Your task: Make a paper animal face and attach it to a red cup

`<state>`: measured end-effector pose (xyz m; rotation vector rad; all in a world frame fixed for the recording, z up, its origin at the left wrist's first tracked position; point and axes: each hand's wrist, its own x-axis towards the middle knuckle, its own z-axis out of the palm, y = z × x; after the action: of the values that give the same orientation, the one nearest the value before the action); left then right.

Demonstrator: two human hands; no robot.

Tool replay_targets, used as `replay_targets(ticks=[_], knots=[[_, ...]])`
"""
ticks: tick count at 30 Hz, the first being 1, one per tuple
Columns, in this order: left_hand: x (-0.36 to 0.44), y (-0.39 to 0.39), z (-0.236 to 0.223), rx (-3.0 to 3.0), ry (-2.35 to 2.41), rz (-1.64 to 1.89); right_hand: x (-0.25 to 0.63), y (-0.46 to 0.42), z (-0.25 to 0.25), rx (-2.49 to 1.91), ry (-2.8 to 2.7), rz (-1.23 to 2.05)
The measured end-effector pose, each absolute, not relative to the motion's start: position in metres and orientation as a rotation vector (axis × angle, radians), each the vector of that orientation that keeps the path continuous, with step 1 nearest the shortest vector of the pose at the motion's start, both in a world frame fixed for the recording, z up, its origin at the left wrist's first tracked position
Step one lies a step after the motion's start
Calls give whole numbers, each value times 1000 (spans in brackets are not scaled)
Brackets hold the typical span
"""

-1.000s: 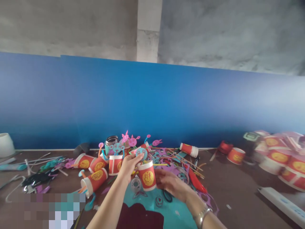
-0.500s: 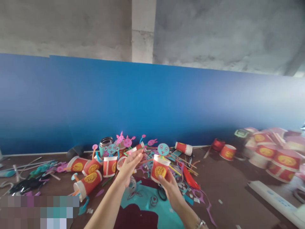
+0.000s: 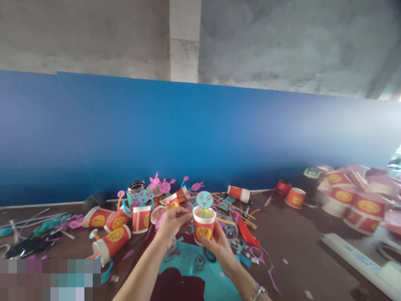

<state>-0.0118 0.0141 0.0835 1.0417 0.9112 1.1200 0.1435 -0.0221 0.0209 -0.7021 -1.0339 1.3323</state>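
Note:
My right hand grips a red paper cup with a gold emblem, held upright above the table. A round teal paper face on a stick stands up out of the cup. My left hand is just left of the cup's rim, fingers pinched together near a thin strip; what they pinch is too small to make out. Under both hands lies a teal paper sheet with cut-out shapes.
Several red cups with paper animal faces lie and stand at left centre on the brown table. Straws and paper scraps are strewn behind. More stacked red cups sit at right. A white power strip lies at right front. A blue wall runs behind.
The cup has been turned upright, from mouth down, and shifted into my right hand. The teal face now stands in it. My left hand closed in beside the rim.

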Motion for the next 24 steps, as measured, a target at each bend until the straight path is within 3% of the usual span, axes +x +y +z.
replay_targets(ticks=[14,24], knots=[[-18,14,88,1535,1053,1154,141,-27,21,-764,-1245,1378],[-10,14,76,1447,1181,1163,137,-26,4,-865,-1407,1353]])
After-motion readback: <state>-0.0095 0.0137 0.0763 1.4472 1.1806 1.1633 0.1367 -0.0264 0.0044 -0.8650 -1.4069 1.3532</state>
